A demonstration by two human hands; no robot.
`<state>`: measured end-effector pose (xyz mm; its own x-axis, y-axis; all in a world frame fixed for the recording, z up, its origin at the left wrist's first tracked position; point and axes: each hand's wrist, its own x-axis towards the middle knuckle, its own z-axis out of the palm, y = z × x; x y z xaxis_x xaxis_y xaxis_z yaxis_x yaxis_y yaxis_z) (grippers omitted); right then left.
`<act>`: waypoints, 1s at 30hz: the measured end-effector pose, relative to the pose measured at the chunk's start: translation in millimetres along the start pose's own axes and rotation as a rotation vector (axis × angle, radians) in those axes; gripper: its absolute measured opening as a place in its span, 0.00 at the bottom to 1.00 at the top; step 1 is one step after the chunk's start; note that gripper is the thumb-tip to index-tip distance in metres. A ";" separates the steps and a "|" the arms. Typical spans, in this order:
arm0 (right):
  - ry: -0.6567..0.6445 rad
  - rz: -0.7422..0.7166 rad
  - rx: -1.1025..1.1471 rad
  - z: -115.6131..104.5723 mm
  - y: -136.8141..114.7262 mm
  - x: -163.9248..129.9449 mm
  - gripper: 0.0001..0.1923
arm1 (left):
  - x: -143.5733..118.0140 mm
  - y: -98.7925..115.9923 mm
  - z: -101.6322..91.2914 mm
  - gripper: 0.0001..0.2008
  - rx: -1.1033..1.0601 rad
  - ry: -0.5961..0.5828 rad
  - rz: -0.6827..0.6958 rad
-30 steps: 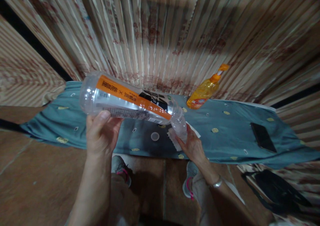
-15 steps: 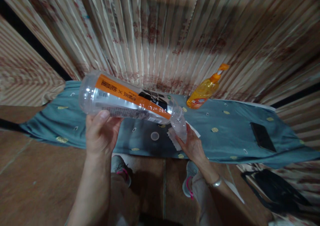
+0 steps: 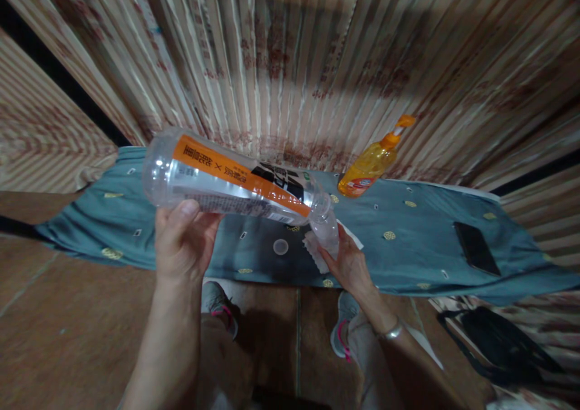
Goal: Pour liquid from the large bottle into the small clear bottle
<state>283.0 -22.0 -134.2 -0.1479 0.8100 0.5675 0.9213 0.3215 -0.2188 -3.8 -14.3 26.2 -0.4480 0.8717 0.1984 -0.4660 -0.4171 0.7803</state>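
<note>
My left hand [image 3: 183, 238] grips a large clear plastic bottle [image 3: 226, 177] with an orange and silver label, near its base. The bottle is tilted almost flat, its neck pointing right and slightly down. At its mouth, my right hand [image 3: 347, 259] holds a small clear plastic cup [image 3: 325, 232], also tilted. The bottle's mouth meets the cup's opening; how much liquid is in either I cannot make out. A whitish crinkled wipe or tissue [image 3: 314, 252] shows beside the cup, partly hidden by it. On the cloth between my hands lies a small round translucent lid [image 3: 281, 247].
A pump bottle of orange liquid [image 3: 368, 165] stands at the back of the teal cloth-covered surface [image 3: 417, 241]. A dark phone [image 3: 476, 248] lies at the right. A striped curtain [image 3: 290, 66] hangs behind. A black bag [image 3: 502, 343] sits at the lower right.
</note>
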 end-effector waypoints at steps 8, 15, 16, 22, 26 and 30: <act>-0.001 0.006 0.005 -1.7 -2.2 1.4 0.36 | 0.2 -0.1 0.2 0.17 -0.007 0.009 -0.002; -0.020 0.014 0.025 -0.4 -0.6 0.2 0.36 | 1.2 -2.3 -4.8 0.16 -0.022 -0.035 -0.001; -0.015 0.012 0.026 -0.4 -0.7 0.1 0.36 | 1.3 -2.4 -5.6 0.15 -0.019 -0.052 0.002; -0.013 0.021 0.017 -0.4 -0.8 0.2 0.36 | 2.0 -2.7 -5.7 0.16 -0.011 -0.042 0.011; -0.001 0.002 0.009 -0.2 -0.2 0.4 0.37 | 1.7 -2.6 -4.8 0.14 -0.002 -0.052 0.013; 0.012 -0.016 0.001 -1.0 -1.3 1.0 0.36 | 1.3 -2.3 -5.4 0.14 0.006 -0.040 0.012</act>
<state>282.1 -22.1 -132.6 -0.1581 0.7986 0.5808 0.9185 0.3349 -0.2104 -7.5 -13.6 21.4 -0.4224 0.8764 0.2312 -0.4561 -0.4260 0.7814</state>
